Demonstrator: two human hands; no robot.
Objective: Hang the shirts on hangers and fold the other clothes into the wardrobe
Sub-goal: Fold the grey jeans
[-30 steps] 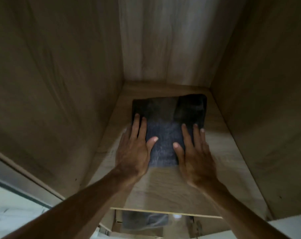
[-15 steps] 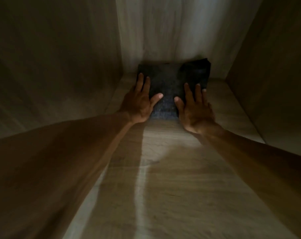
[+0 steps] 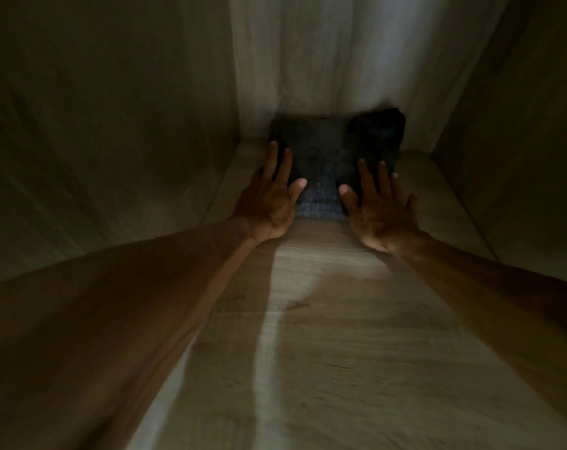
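Deep inside the wardrobe, my hands lie flat on folded clothes.
At the far end of the wooden shelf (image 3: pixel 340 336), touching the back wall (image 3: pixel 334 53), sits the dark folded cloth (image 3: pixel 327 164). My left hand (image 3: pixel 269 203) and my right hand (image 3: pixel 379 209) are both open, fingers spread, pressing down on its near edge, one on each side.

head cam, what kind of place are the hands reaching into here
Most likely the inside of a wardrobe compartment: a wood-grain shelf boxed in by a pale back panel and side walls, with a folded dark garment pushed to the back under the left hand and right hand.
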